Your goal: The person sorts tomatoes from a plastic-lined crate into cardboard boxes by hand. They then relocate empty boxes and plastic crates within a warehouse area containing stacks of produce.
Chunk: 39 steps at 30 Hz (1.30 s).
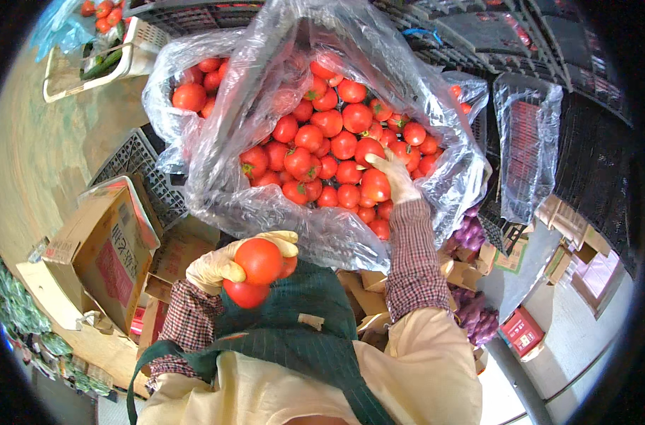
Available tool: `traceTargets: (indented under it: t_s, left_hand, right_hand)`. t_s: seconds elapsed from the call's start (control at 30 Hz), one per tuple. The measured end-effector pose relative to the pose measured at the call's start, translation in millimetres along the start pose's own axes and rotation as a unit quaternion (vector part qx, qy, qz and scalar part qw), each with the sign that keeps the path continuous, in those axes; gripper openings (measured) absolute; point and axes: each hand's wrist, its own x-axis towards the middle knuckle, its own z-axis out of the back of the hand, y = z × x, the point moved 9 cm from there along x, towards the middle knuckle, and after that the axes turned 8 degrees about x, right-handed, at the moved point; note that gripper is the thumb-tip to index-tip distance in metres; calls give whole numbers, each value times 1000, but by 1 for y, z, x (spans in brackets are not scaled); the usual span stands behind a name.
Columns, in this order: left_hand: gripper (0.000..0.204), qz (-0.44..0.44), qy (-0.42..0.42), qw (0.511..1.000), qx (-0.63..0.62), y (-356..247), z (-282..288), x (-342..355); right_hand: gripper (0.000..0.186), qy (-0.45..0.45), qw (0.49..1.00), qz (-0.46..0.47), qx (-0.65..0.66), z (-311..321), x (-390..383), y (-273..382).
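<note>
My left hand (220,266), in a pale glove, is closed around three red tomatoes (259,261), held in front of the dark green apron. Farther forward, a large clear plastic bag (294,228) lies spread wide over a container heaped with red tomatoes (327,122), some with green stems. My right hand (395,173), gloved too, reaches into the right part of this heap. Its thumb and fingers are apart, touching a tomato (369,149); the undersides of the fingers are hidden.
Another bagged lot of tomatoes (189,96) stands to the left, near a white basket (133,57) with green vegetables. Cardboard boxes (99,248) stack at the near left. Black crates (471,35) line the far right. Purple net sacks (475,315) lie right of my right arm.
</note>
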Motion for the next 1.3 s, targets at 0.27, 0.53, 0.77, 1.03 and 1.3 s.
traceTargets:
  t_s: [0.27,0.53,0.77,1.03,1.3]
  left_hand:
    - [86,-155,-57,986,-6,-65,-64,-63]
    - [101,-394,-137,901,-123,-93,-83,-132]
    - [102,-520,-233,794,-212,-73,-61,-263]
    - [65,-439,-639,617,-139,3,98,-542]
    - [97,-163,-744,549,-345,140,243,-555]
  right_hand:
    - [92,443,707,20,551,-171,-150,116]
    - [101,616,670,-103,402,-300,-199,157]
    - [84,568,730,-276,263,-422,-257,102]
    - [63,608,773,-178,-29,-690,-319,20]
    - [38,463,590,64,-659,-771,-210,-106]
